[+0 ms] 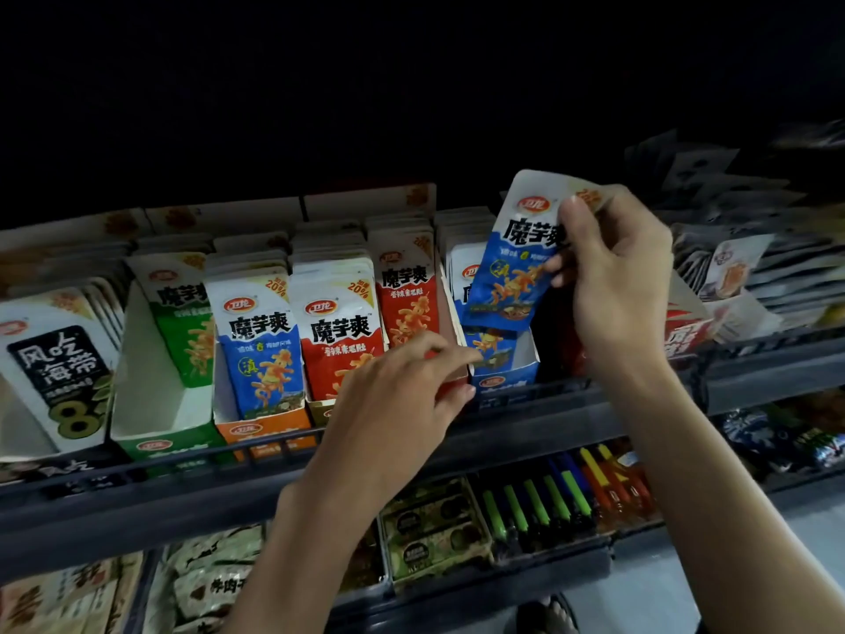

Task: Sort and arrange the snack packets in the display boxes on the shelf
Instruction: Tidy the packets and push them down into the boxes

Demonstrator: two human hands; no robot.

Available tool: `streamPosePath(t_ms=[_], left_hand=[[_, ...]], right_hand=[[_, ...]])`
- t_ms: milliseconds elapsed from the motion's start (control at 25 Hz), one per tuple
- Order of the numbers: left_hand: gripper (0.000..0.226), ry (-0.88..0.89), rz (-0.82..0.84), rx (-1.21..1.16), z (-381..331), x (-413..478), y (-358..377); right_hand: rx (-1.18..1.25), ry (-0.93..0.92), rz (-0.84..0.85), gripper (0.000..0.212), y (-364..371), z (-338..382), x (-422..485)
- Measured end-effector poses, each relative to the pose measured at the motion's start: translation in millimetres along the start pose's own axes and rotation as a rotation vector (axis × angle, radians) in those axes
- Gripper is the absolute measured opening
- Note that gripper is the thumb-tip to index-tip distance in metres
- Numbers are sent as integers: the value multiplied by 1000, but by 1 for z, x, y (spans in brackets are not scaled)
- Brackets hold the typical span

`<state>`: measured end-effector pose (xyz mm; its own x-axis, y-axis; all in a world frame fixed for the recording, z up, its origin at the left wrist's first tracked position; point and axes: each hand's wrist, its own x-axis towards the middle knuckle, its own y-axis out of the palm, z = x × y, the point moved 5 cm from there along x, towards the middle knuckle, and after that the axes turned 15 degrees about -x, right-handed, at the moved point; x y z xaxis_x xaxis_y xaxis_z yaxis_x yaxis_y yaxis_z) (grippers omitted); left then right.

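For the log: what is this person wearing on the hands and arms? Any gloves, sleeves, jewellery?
Nothing worn shows. The left hand and right hand are bare, with no gloves, rings or watch, and both forearms are bare as far as the frame's edge, so no sleeve is in view. The nails look short.

Open dark space lies above all the packet rows, giving access from overhead. The green display box (160, 404) is bare in its front half; its green packets (183, 313) stand only at the back. The orange box (265, 432) and the red packets (338, 340) beside it are packed up to the front, leaving no gap. The blue box (503, 372) has room at its front, but the right hand (612, 286) holds a blue packet (512, 258) directly over it, and the left hand (402, 391) lies across its left approach. A narrow dark gap shows just right of that box. The front rail (274, 441) bars low entry along the shelf.
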<state>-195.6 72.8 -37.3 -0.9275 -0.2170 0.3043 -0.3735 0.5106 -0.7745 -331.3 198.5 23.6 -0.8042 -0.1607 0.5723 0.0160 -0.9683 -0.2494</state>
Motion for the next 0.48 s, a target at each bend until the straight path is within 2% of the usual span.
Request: streamPosePath(t_ms=[160, 360, 400, 480], left_hand=[[39, -8, 34, 91, -1, 4, 9], [39, -21, 55, 117, 1, 6, 12], [39, -23, 57, 119, 1, 6, 12], [39, -33, 64, 118, 2, 6, 12]], right_hand=[[-97, -24, 4, 14, 5, -11, -3], [-360, -2, 290, 6, 24, -30, -3], [-406, 8, 334, 13, 25, -31, -4], [-496, 11, 383, 39, 28, -31, -7]])
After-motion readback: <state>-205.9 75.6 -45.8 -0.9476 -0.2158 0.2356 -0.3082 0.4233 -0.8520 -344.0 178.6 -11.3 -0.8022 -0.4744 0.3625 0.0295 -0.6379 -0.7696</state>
